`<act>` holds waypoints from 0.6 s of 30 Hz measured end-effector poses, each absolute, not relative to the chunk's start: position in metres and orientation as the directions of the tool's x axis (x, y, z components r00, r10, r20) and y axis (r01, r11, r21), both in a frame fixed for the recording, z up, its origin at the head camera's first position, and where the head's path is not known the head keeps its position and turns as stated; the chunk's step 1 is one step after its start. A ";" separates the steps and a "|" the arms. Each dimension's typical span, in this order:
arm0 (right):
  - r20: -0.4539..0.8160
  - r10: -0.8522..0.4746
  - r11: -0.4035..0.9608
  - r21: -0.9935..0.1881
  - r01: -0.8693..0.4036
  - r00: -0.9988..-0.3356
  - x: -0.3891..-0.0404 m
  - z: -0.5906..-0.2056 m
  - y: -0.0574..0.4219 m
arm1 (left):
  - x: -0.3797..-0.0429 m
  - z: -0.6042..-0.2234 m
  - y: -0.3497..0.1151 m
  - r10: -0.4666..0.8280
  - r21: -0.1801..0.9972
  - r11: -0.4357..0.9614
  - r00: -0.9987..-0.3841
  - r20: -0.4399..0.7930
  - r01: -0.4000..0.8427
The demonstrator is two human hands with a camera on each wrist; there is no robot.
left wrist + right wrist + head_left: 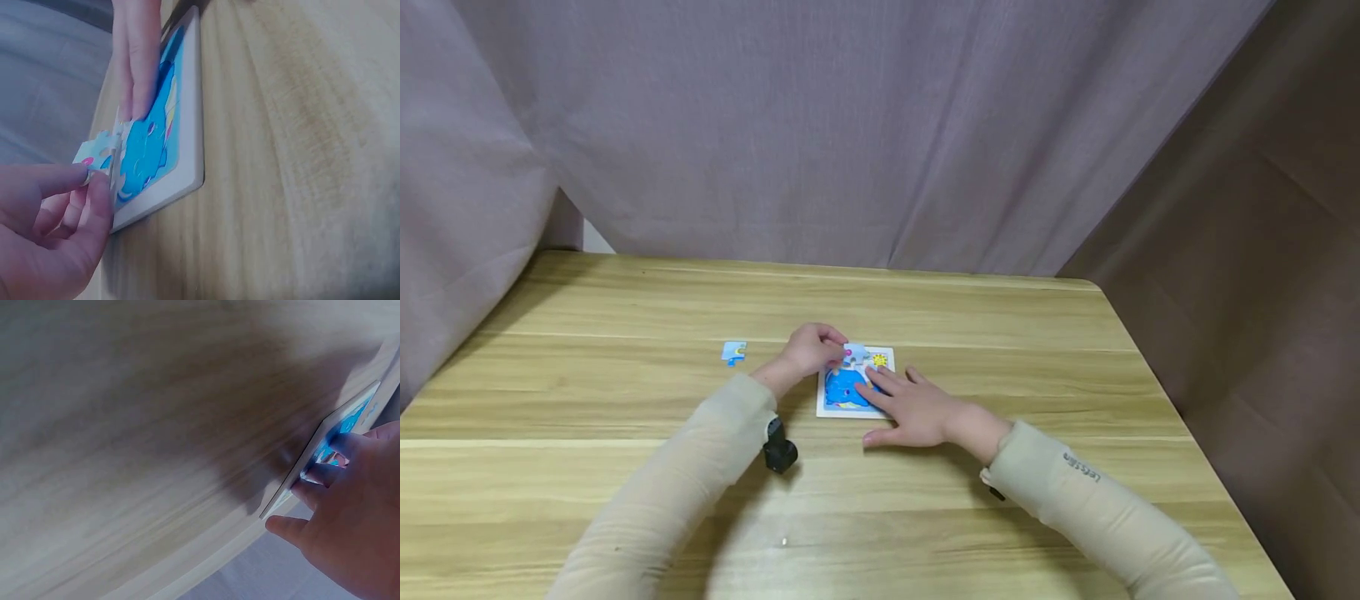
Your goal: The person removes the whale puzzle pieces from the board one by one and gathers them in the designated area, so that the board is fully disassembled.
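Greyish curtain [775,125] hangs in folds at twelve o'clock behind a pale wood-grain table [1037,533], and darker brown cloth [1262,267] falls along the side towards two o'clock. Near the middle of the tabletop lies a flat puzzle board [838,414] with a white rim; taken as the centre of the dial, it shows a blue cartoon creature [846,388] in the middle and a yellow sun [880,360] at about half past one.

From ten o'clock the left hand [812,350] reaches in, thumb and fingertips pinched together on a light-blue puzzle piece [855,355] marked with a pink spot. That piece is held at the board's far side, tilted up in the left wrist view (whether its edge touches the board, I cannot tell). At four o'clock the right hand [917,412] has its fingers apart, some of them resting on the board, the thumb stretched out towards the near side.

Another loose piece [733,351] lies flat on the wood between nine and ten o'clock, well apart from the board. Both arms wear cream sleeves [662,467], and a black camera [780,450] sits by the left cuff, towards eight o'clock.
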State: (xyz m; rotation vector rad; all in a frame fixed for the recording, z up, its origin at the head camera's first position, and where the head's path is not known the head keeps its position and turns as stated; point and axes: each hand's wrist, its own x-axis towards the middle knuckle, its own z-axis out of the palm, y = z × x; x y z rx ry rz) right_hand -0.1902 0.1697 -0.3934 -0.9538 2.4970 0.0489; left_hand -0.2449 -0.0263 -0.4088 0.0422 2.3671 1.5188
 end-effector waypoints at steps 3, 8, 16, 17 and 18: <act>-0.430 -0.627 0.756 -0.133 -0.641 -0.650 -0.190 -0.393 0.169 | -0.246 -0.407 -0.031 0.188 0.901 0.399 -0.946 -0.264 -0.172; -0.431 -0.621 0.759 -0.125 -0.638 -0.654 -0.191 -0.394 0.170 | -0.248 -0.405 -0.039 0.180 0.914 0.357 -0.946 -0.271 -0.194; -0.431 -0.619 0.764 -0.136 -0.631 -0.657 -0.191 -0.393 0.170 | -0.250 -0.397 -0.056 0.221 0.924 0.338 -0.939 -0.264 -0.181; -0.431 -0.618 0.764 -0.136 -0.630 -0.657 -0.192 -0.393 0.170 | -0.250 -0.395 -0.059 0.222 0.926 0.329 -0.938 -0.265 -0.184; -0.432 -0.618 0.765 -0.136 -0.629 -0.657 -0.192 -0.393 0.170 | -0.250 -0.395 -0.062 0.221 0.927 0.326 -0.938 -0.266 -0.186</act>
